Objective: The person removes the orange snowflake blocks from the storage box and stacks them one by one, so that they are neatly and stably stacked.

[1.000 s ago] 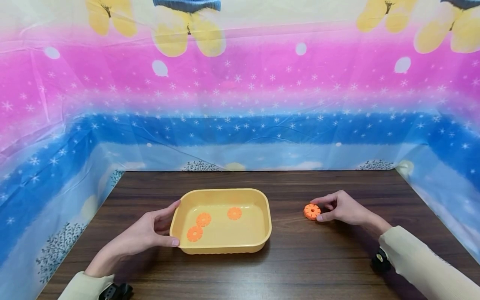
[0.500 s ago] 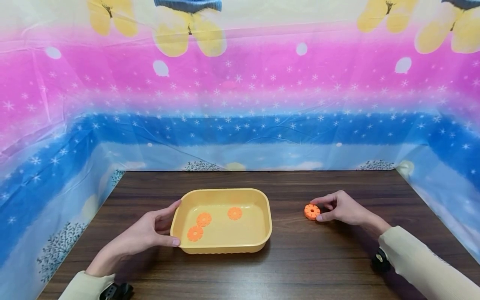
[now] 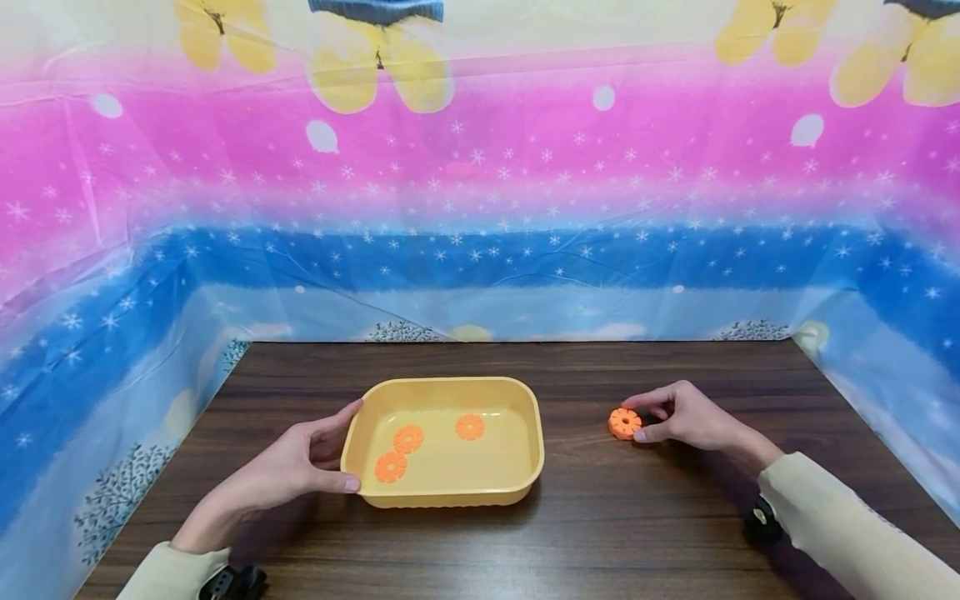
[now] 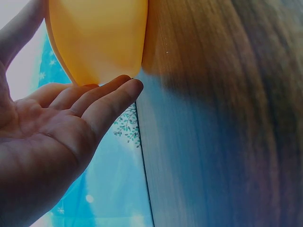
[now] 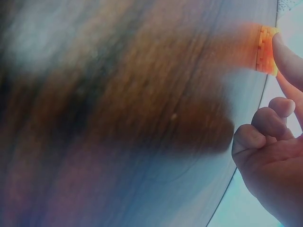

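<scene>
- The left hand [image 3: 277,471] holds the left end of a pale yellow, rounded rectangular plastic tray [image 3: 480,479], thumb at the near corner and fingers along the far part of that end.
- The left wrist view shows those fingers nearly straight, their tips against the tray's outer wall.
- The right hand [image 3: 686,417] pinches a short stack of orange, notched, flower-shaped plastic discs [image 3: 625,424] between thumb and forefinger; its other fingers are curled in.
- The stack sits on the dark brown wood-grain table [image 3: 600,533], to the right of the tray and apart from it; the right wrist view shows its layered edge.
- Inside the tray lie three loose orange notched discs [image 3: 470,427]: two close together toward the left, whether touching or overlapping is hard to tell, and one farther right, near the back wall.
- The two hands are well apart, with the tray between them.
- Both arms wear cream sleeves [image 3: 847,517], with a black wrist device [image 3: 763,521] at each cuff.
- Behind the table hangs a pink, blue and cream printed cloth [image 3: 480,183] with white snowflakes.
</scene>
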`<control>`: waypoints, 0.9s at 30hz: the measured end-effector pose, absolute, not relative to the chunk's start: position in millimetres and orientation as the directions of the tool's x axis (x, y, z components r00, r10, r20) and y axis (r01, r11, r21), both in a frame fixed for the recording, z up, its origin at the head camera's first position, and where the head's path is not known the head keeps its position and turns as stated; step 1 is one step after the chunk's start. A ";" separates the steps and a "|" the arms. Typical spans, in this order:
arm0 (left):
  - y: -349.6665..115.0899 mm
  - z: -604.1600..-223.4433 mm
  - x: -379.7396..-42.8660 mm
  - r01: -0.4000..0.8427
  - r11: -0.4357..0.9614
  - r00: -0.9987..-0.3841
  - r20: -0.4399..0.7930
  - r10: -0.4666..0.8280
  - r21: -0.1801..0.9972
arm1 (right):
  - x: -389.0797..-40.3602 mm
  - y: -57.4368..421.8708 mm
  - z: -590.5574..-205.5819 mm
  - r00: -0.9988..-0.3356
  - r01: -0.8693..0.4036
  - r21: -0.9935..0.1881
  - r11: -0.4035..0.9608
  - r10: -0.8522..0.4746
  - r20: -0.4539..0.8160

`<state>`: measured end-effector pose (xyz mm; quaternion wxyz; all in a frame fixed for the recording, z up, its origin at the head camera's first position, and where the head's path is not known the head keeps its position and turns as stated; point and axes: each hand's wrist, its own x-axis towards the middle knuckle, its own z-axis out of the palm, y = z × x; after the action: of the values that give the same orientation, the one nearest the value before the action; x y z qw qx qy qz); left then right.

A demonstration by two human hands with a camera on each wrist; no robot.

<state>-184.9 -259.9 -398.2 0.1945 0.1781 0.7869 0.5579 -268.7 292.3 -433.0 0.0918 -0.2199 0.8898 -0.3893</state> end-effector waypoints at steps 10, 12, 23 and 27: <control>-258.2 -395.9 -183.7 0.048 0.321 -0.865 -0.121 0.487 0.946 | -268.7 293.0 -433.4 -0.887 -0.331 -0.720 0.610 -0.462 0.016; -258.2 -395.7 -183.7 0.050 0.323 -0.866 -0.120 0.485 0.945 | -268.4 293.2 -432.9 -0.886 -0.329 -0.725 0.605 -0.463 0.016; -258.8 -396.9 -184.2 0.048 0.324 -0.865 -0.123 0.486 0.945 | -267.0 293.7 -429.2 -0.884 -0.327 -0.736 0.593 -0.468 0.016; -259.0 -397.8 -184.5 0.052 0.325 -0.864 -0.121 0.488 0.944 | -266.7 294.3 -426.6 -0.889 -0.321 -0.731 0.603 -0.458 0.012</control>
<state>-184.5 -259.0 -397.8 0.1967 0.1708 0.7899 0.5552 -266.7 294.3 -426.6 0.0884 -0.2185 0.8908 -0.3884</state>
